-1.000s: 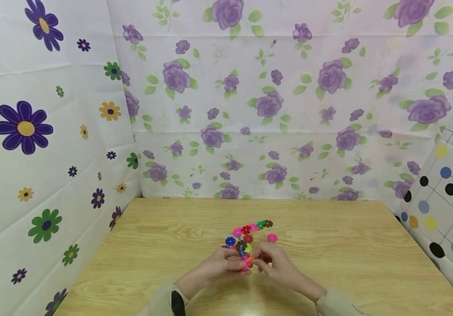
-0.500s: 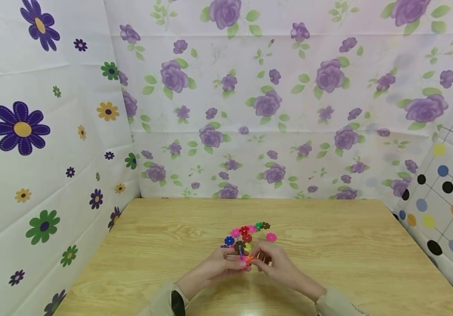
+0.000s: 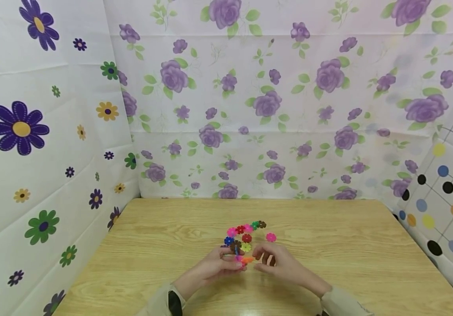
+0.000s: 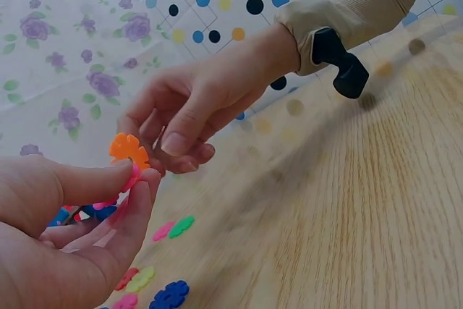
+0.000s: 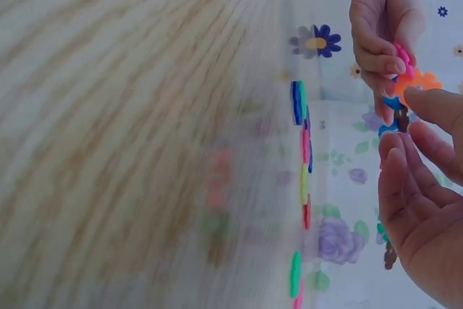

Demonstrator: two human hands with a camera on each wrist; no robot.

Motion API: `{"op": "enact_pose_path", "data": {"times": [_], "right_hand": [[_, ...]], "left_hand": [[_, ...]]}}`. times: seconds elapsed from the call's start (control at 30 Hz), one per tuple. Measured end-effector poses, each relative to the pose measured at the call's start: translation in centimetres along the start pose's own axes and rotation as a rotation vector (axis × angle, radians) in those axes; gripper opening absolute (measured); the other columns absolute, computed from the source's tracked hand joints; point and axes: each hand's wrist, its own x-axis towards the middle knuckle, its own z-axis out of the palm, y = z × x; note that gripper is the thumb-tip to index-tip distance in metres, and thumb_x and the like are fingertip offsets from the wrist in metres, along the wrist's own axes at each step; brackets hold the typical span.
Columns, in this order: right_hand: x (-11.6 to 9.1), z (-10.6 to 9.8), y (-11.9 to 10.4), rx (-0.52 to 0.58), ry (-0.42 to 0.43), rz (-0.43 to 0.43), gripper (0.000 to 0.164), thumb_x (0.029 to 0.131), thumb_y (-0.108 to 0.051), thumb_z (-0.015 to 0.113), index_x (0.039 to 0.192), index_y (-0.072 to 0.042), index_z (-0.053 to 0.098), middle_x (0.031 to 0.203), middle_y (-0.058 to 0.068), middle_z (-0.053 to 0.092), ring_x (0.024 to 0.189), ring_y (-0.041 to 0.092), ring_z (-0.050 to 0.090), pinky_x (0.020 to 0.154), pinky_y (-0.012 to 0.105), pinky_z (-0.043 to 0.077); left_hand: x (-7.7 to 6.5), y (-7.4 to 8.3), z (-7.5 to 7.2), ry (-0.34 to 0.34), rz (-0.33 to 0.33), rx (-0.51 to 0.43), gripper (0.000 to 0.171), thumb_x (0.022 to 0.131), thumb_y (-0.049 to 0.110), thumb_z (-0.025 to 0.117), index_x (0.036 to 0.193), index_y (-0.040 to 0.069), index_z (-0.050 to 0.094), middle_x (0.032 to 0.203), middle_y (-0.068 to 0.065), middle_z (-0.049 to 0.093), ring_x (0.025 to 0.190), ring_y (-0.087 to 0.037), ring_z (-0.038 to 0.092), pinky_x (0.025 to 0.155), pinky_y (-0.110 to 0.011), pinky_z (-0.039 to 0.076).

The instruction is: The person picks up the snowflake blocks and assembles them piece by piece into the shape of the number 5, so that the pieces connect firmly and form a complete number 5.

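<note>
My left hand (image 3: 216, 267) pinches a pink flower-shaped linking disc (image 4: 134, 176) between thumb and fingers. An orange flower disc (image 4: 129, 150) is joined to it and sticks out toward the right hand. From the same hand a chain of linked discs runs on, with a dark brown disc (image 3: 236, 245) near the fingers and red, pink, green and another brown disc (image 3: 262, 224) at its far end. My right hand (image 3: 279, 261) hovers just right of the orange disc, fingers loosely curled with nothing in them. Its thumb overlaps the orange disc in the right wrist view.
Loose flower discs lie flat on the wooden table (image 3: 163, 232) beyond the hands: a pink one (image 3: 271, 237), a red one (image 3: 247, 238), a yellow one (image 3: 246, 247) and a blue one (image 3: 229, 240). Flowered cloth (image 3: 226, 109) walls the back and left side.
My right hand has let go of the orange disc and drawn slightly right. The left hand and its chain have shifted a little left, turning the orange disc more into view.
</note>
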Motion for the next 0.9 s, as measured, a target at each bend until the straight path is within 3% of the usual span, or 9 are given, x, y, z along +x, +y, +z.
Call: {"op": "enact_pose_path", "data": {"times": [0.17,0.3,0.67,0.9], "right_hand": [[-0.1,-0.5,0.9,-0.028,-0.078,0.075,0.013,0.092,-0.015,0.066,0.104,-0.011,0.064,0.097,0.003,0.065,0.08,0.002,0.058,0.062,0.021,0.052],[-0.1,-1.0,1.7,-0.08,-0.086,0.129,0.01,0.093,-0.008,0.063,0.102,-0.005,0.064,0.097,0.008,0.066,0.082,0.004,0.057,0.065,0.021,0.051],[0.3,-1.7,3.4,-0.237,0.03,0.24,0.015,0.083,0.003,0.067,0.098,-0.002,0.065,0.095,0.009,0.067,0.084,0.015,0.06,0.071,0.025,0.053],[0.8,-1.7,4.3,-0.32,0.126,0.352,0.02,0.077,0.002,0.072,0.095,-0.004,0.067,0.091,0.006,0.068,0.081,0.016,0.06,0.068,0.026,0.052]], "left_hand": [[0.1,-0.1,-0.4,-0.003,0.016,0.011,0.045,0.089,-0.006,0.062,0.131,-0.012,0.048,0.109,-0.017,0.069,0.096,-0.024,0.071,0.089,-0.034,0.056],[0.1,-0.3,-0.7,-0.017,0.022,0.02,0.045,0.089,-0.004,0.063,0.13,-0.011,0.049,0.114,-0.016,0.067,0.1,-0.025,0.07,0.09,-0.035,0.056],[-0.1,-0.5,-0.5,-0.008,0.029,0.061,0.047,0.086,-0.008,0.065,0.13,-0.013,0.05,0.098,-0.014,0.073,0.086,-0.02,0.073,0.093,-0.043,0.053],[-0.2,-0.4,-0.3,-0.023,0.018,0.072,0.046,0.085,-0.008,0.065,0.129,-0.012,0.051,0.095,-0.014,0.073,0.087,-0.021,0.073,0.091,-0.04,0.055]]}}
